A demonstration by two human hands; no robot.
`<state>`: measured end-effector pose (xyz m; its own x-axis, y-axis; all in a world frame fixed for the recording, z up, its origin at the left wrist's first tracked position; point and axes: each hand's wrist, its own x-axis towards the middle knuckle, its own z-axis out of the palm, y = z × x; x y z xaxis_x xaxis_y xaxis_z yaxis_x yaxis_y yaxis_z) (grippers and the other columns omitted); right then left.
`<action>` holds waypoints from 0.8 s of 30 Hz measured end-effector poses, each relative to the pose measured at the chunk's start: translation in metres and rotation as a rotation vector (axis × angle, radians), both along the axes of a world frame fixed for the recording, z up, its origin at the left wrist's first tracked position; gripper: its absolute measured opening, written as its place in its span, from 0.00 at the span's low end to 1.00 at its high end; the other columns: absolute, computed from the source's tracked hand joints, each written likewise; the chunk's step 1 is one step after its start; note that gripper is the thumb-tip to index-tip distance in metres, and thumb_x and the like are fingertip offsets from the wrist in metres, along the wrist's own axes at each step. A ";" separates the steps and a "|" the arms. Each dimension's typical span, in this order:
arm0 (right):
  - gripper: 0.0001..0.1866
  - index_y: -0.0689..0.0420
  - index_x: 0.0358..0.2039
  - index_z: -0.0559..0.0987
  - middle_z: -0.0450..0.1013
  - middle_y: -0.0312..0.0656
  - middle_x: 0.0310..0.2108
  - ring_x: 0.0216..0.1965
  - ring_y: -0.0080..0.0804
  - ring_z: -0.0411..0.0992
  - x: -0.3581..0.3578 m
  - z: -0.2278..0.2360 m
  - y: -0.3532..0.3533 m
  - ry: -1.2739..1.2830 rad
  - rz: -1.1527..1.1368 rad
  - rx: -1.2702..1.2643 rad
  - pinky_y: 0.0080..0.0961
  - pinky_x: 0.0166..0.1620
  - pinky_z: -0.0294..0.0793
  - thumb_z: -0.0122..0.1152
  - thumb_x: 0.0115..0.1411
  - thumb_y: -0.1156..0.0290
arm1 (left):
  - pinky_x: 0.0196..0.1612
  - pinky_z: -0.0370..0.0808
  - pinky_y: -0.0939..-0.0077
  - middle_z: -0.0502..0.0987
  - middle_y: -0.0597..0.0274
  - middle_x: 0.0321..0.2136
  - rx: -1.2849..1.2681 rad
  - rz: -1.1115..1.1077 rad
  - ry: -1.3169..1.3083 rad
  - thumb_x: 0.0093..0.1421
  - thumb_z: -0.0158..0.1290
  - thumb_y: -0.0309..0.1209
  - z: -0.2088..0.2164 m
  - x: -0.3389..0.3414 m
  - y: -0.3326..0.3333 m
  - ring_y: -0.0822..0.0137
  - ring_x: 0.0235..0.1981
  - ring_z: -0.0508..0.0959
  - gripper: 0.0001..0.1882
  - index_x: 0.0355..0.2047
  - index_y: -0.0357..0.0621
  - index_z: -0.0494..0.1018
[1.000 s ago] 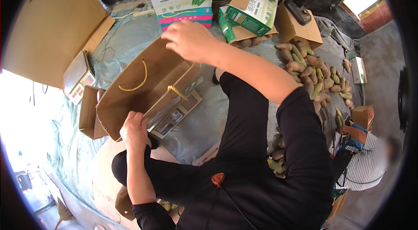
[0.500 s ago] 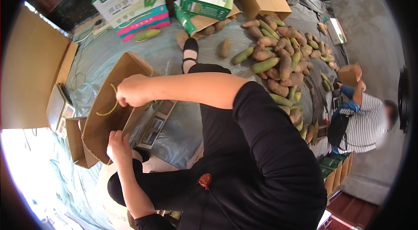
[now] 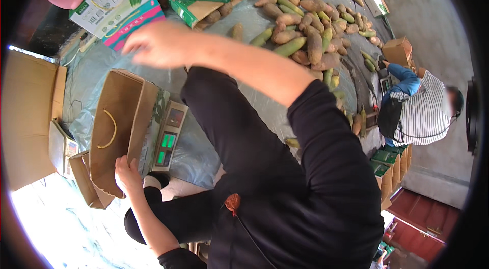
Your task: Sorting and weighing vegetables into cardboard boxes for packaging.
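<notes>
1. The left hand (image 3: 128, 175) is gripping the near edge of an open brown carton (image 3: 138, 124), fingers bending over the cardboard.
2. The carton is sitting just beyond it, beside a lit scale (image 3: 166, 142).
3. The right hand (image 3: 158, 45), blurred, is hanging past the carton's far end, half-open, holding nothing visible.
4. Vegetables (image 3: 315, 45) are lying heaped farther right.

Co-worker (image 3: 413, 110) in striped shirt (image 3: 431, 108)

Right hand (image 3: 159, 45) extended forward, blurred; left hand (image 3: 128, 175) nearer, fingers (image 3: 122, 164) curled.
</notes>
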<state>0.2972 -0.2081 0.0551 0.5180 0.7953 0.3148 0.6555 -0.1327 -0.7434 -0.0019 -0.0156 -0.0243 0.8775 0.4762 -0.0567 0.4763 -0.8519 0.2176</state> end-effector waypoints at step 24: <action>0.13 0.54 0.33 0.80 0.76 0.48 0.36 0.39 0.45 0.74 -0.260 -0.342 -0.404 0.622 -0.459 -1.296 0.35 0.43 0.73 0.55 0.48 0.66 | 0.42 0.70 0.59 0.74 0.45 0.38 -0.078 -0.033 0.024 0.56 0.50 0.27 -0.028 -0.002 0.005 0.46 0.39 0.75 0.16 0.45 0.36 0.70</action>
<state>0.0374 -0.6126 -0.2868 0.5745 0.0791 -0.8147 0.0094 -0.9959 -0.0900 -0.0043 -0.0109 -0.0525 0.8905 0.4404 -0.1140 0.4543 -0.8481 0.2727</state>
